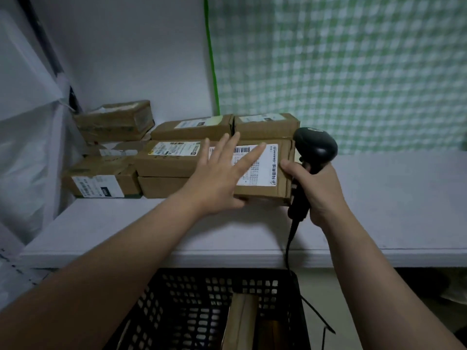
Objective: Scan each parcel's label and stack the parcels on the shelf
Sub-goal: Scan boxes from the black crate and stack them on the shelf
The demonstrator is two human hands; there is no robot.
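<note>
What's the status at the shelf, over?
Left hand open on labelled parcel. Right hand grips scanner. Left fingers cover part of label. Another parcel in crate.

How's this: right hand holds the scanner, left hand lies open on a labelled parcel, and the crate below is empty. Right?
No: the crate is not empty; the head view shows a parcel in it. The rest holds: right hand holds the scanner, left hand lies open on the labelled parcel.

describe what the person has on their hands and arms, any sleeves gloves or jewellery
The left hand and right hand are bare: no gloves, rings or watch visible. Both forearms are uncovered to the frame's edge; no sleeve in view.
</note>
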